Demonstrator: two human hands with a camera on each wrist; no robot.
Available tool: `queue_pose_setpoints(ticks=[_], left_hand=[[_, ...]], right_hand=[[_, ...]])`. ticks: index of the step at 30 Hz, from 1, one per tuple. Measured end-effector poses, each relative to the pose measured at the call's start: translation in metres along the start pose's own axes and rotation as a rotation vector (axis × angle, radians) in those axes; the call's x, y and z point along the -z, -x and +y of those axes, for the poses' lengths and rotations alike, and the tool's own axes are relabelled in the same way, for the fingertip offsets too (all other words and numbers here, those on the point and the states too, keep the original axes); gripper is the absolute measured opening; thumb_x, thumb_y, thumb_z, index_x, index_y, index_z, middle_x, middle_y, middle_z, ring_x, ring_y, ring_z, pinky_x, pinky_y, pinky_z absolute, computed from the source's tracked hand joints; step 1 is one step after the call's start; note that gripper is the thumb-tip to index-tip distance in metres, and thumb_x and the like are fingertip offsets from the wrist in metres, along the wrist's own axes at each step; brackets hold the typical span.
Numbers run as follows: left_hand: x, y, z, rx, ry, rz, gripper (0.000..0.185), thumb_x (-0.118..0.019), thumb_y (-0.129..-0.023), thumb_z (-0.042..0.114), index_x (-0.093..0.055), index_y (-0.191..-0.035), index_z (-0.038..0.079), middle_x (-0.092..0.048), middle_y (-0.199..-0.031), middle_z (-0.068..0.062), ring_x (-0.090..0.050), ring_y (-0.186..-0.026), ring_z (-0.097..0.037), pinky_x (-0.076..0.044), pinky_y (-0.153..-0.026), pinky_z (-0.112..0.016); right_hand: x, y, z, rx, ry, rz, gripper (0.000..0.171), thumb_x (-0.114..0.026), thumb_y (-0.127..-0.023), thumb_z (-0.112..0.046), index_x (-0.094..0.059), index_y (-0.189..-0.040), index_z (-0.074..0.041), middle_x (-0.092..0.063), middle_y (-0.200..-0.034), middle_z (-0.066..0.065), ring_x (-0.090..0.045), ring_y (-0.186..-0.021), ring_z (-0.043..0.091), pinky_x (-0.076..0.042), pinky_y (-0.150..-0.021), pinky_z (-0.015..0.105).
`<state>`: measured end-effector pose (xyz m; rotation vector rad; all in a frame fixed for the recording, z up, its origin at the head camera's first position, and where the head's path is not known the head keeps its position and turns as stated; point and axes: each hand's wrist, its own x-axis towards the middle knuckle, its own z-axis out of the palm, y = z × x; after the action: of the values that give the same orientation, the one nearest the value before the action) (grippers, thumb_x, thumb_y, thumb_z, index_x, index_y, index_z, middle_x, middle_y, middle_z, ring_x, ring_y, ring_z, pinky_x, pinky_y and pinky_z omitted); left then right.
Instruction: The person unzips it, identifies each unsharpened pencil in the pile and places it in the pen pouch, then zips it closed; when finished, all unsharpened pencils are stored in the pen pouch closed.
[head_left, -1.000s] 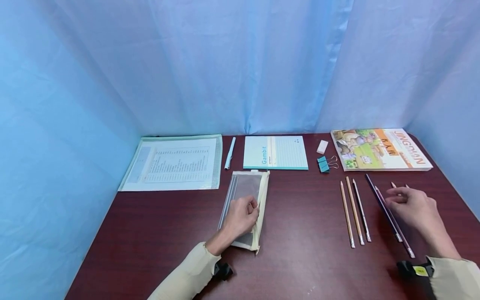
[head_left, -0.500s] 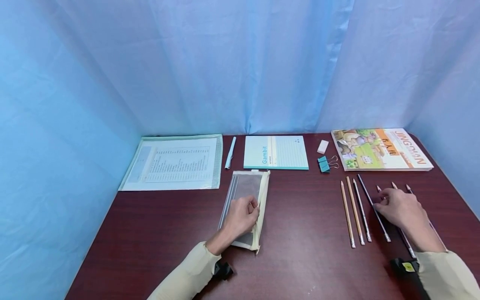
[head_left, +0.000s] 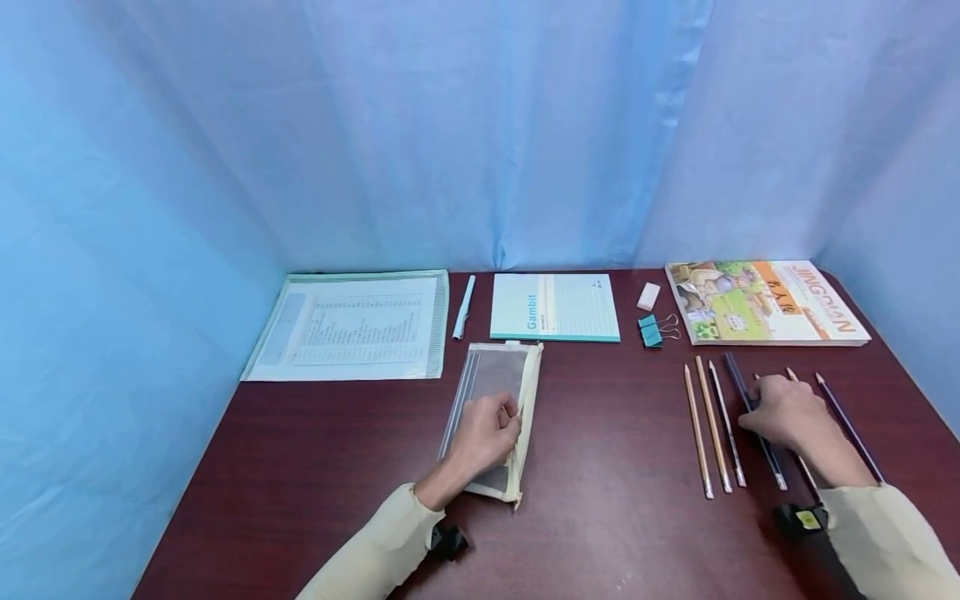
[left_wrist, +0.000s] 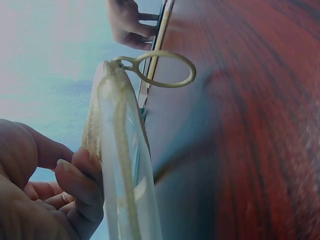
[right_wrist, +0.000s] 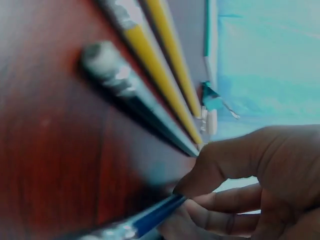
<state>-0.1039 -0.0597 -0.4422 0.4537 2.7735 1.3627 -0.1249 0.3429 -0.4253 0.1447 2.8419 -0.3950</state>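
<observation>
My left hand (head_left: 483, 433) pinches the cream zipper edge of a clear pencil pouch (head_left: 491, 362) lying flat in the middle of the table. A cream pull ring (left_wrist: 192, 75) stands out from the pouch's end in the left wrist view. On the right, my right hand (head_left: 798, 421) pinches a dark blue pencil (right_wrist: 156, 216) between thumb and fingers. Left of it lie a wooden pencil (head_left: 697, 433), a yellow pencil (head_left: 713, 425) and a dark-and-silver pencil (head_left: 727, 429), side by side. Another dark pencil (head_left: 847, 425) is to the hand's right; others are partly hidden beneath the hand.
Along the back stand a document folder (head_left: 360, 325), a white pen (head_left: 463, 308), a Gambit notebook (head_left: 570, 308), an eraser (head_left: 648, 297), a teal binder clip (head_left: 651, 332) and a thick book (head_left: 757, 304). Blue curtains (head_left: 487, 133) border the table.
My right hand has moved left and closer to the table. The dark blue pencil has shifted left, away from the pencils on the right. The left hand and pouch keep their place.
</observation>
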Motion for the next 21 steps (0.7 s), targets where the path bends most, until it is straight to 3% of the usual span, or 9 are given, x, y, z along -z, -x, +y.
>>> queue_pose_setpoints(ticks=[3, 6, 8, 10, 12, 16, 21], left_hand=[[0.000, 0.000, 0.000, -0.003, -0.001, -0.004, 0.012, -0.060, -0.088, 0.002, -0.063, -0.077, 0.004, -0.052, -0.054, 0.001, -0.040, -0.046, -0.001, -0.033, -0.046, -0.016], [-0.001, 0.000, 0.000, -0.001, -0.003, -0.006, 0.013, -0.060, -0.088, 0.002, -0.062, -0.076, 0.004, -0.051, -0.054, 0.001, -0.039, -0.045, -0.001, -0.033, -0.046, -0.016], [-0.001, 0.000, 0.000, -0.003, -0.011, -0.001, 0.013, -0.061, -0.088, 0.002, -0.062, -0.076, 0.004, -0.052, -0.054, 0.001, -0.039, -0.045, -0.001, -0.033, -0.046, -0.016], [-0.001, -0.001, 0.000, -0.003, -0.022, 0.007, 0.012, -0.061, -0.087, 0.001, -0.063, -0.075, 0.004, -0.053, -0.054, 0.000, -0.040, -0.046, -0.001, -0.033, -0.046, -0.016], [-0.001, -0.001, 0.000, -0.001, -0.027, 0.013, 0.012, -0.061, -0.086, 0.001, -0.063, -0.075, 0.005, -0.054, -0.054, 0.000, -0.040, -0.046, 0.000, -0.033, -0.046, -0.016], [-0.002, -0.002, -0.001, -0.010, -0.031, 0.023, 0.011, -0.061, -0.084, 0.000, -0.062, -0.074, 0.004, -0.054, -0.053, 0.000, -0.041, -0.047, -0.001, -0.033, -0.046, -0.016], [-0.002, -0.002, -0.001, -0.008, -0.037, 0.028, 0.011, -0.061, -0.084, 0.000, -0.063, -0.074, 0.005, -0.053, -0.053, 0.002, -0.041, -0.047, -0.001, -0.034, -0.046, -0.017]], right_hand=[[0.003, 0.005, 0.002, 0.028, -0.049, 0.013, 0.022, -0.068, -0.073, -0.015, -0.051, -0.074, -0.002, -0.042, -0.060, 0.000, -0.042, -0.056, 0.018, -0.030, -0.054, 0.031], [0.005, 0.010, -0.001, 0.064, -0.116, 0.031, 0.037, -0.069, -0.076, -0.016, -0.061, -0.100, 0.012, -0.057, -0.066, 0.004, -0.052, -0.056, 0.015, -0.039, -0.053, 0.030], [0.004, 0.014, -0.006, 0.074, -0.216, 0.020, 0.049, -0.068, -0.080, -0.013, -0.056, -0.115, 0.018, -0.065, -0.075, 0.010, -0.059, -0.058, 0.013, -0.049, -0.052, 0.031], [-0.001, 0.017, -0.015, 0.081, -0.345, -0.012, 0.050, -0.065, -0.084, -0.011, -0.052, -0.121, 0.019, -0.069, -0.085, 0.016, -0.064, -0.062, 0.012, -0.056, -0.054, 0.033], [-0.007, 0.020, -0.024, 0.092, -0.494, -0.065, 0.048, -0.062, -0.088, -0.007, -0.049, -0.125, 0.019, -0.070, -0.089, 0.017, -0.065, -0.066, 0.011, -0.059, -0.056, 0.034], [-0.019, 0.022, -0.043, 0.144, -0.778, -0.213, 0.050, -0.057, -0.094, -0.002, -0.038, -0.134, 0.021, -0.069, -0.090, 0.006, -0.068, -0.074, 0.008, -0.061, -0.064, 0.037], [-0.038, 0.020, -0.070, 0.242, -1.063, -0.408, 0.058, -0.055, -0.097, -0.002, -0.024, -0.141, 0.020, -0.070, -0.093, -0.003, -0.074, -0.084, 0.012, -0.062, -0.070, 0.038]])
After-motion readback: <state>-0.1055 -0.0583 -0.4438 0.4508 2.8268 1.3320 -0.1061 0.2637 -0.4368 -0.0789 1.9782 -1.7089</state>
